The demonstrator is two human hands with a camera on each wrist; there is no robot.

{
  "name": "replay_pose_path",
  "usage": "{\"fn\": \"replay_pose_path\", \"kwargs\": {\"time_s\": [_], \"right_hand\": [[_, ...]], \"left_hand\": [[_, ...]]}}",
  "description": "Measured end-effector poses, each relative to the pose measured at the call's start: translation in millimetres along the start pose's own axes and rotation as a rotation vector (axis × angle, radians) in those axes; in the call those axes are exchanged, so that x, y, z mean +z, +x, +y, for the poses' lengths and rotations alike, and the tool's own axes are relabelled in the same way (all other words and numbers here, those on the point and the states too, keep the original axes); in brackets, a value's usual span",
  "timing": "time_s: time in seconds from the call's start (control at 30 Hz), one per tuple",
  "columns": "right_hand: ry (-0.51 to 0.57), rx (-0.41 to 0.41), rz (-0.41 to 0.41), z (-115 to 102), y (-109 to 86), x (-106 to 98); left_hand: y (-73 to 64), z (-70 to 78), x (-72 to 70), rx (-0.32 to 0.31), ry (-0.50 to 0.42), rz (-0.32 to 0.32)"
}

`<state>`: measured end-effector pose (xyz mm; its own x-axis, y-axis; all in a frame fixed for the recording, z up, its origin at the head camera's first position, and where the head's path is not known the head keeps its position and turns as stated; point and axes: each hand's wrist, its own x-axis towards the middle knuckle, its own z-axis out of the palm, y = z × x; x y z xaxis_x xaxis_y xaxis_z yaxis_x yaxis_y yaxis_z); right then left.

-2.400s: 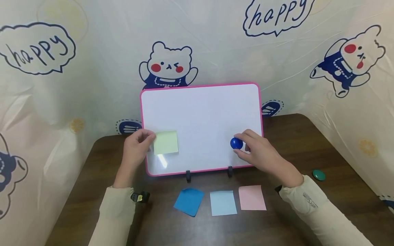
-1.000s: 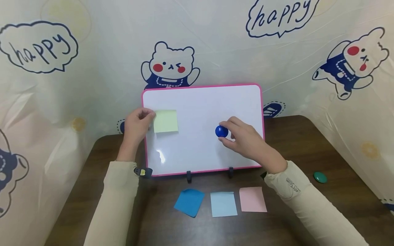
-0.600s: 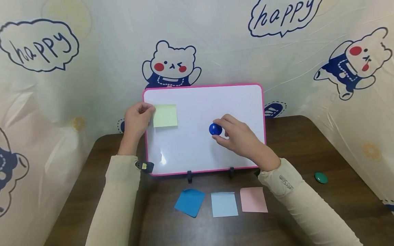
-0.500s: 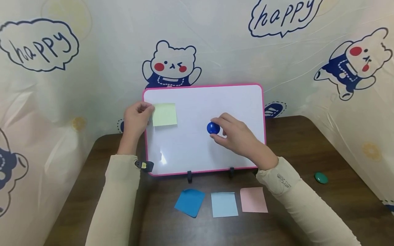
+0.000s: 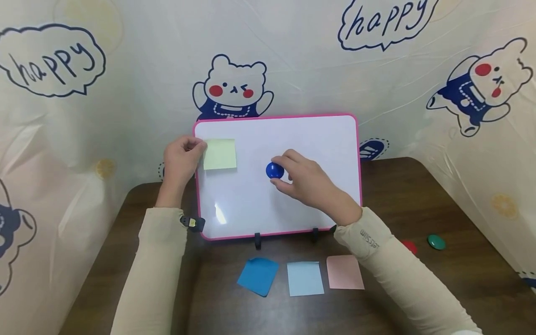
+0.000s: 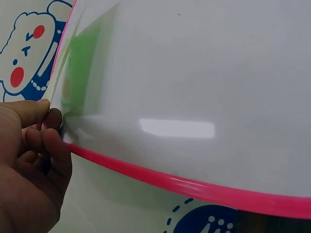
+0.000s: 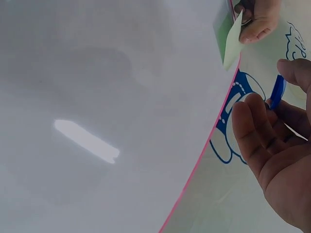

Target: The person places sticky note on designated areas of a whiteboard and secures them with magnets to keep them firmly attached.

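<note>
Between thumb and fingers my left hand (image 5: 177,160) pinches a pale green sticky note (image 5: 219,154) by its left edge. The note hangs before the upper left of a pink-rimmed whiteboard (image 5: 251,200); in the right wrist view the note (image 7: 233,42) stands off the board beside its green reflection. My right hand (image 5: 307,179) pinches a round blue magnet (image 5: 274,170) at its edges with thumb and finger, in front of the board's middle. Seen edge-on in the right wrist view, the magnet (image 7: 277,92) is a thin disc, apart from the board.
Dark blue (image 5: 257,277), light blue (image 5: 305,279) and pink (image 5: 345,272) sticky notes lie in front of the board on the wooden table (image 5: 234,314). A green disc (image 5: 437,242) lies at right, near a red disc (image 5: 410,246) partly behind the right sleeve. Black feet (image 5: 257,241) support the board.
My left hand has raised the green note and shifted it slightly left. My right hand has carried the blue magnet left and up. A red disc now shows beside the right sleeve.
</note>
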<state>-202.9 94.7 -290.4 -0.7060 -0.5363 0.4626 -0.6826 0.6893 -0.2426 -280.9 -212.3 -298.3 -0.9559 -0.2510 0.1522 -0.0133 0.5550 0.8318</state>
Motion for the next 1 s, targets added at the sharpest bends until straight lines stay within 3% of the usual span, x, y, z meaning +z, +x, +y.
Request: {"fn": "replay_pose_path", "kwargs": {"time_s": [0.43, 1.0], "right_hand": [[0.002, 0.015, -0.033, -17.8, 34.5, -1.0], [-0.062, 0.056, -0.101, -24.3, 74.1, 4.9]], "left_hand": [[1.1, 3.7, 3.8, 0.023, 0.015, 0.053], [-3.9, 8.3, 13.8, 0.114, 0.077, 0.124]]}}
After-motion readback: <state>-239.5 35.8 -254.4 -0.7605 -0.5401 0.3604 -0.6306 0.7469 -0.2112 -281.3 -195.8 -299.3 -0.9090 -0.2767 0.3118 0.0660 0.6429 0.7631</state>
